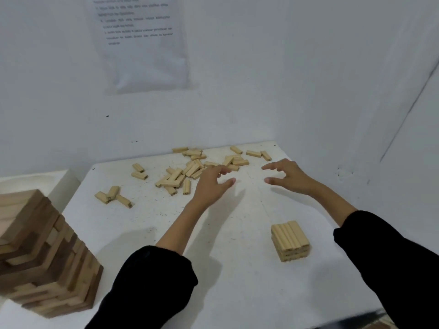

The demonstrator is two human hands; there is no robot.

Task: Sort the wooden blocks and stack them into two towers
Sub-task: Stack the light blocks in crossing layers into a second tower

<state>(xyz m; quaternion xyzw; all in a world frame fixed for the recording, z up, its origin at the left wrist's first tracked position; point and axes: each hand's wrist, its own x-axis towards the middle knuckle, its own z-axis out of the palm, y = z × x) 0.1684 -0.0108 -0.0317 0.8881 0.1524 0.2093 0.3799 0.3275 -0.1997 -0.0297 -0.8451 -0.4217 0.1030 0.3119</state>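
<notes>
Now I hold my left hand (pixel 213 184) and right hand (pixel 288 176) spread and empty beyond the small stack (pixel 289 238), the loose blocks (pixel 180 174) lying farther off at mixed angles, my left hand nearer them, fingertips (pixel 225 170) at the heap's edge.

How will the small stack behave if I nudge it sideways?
The small stack is squat, only a few layers, so it likely slides rather than tips. Its layers are separate blocks, so the top may shear off.
</notes>
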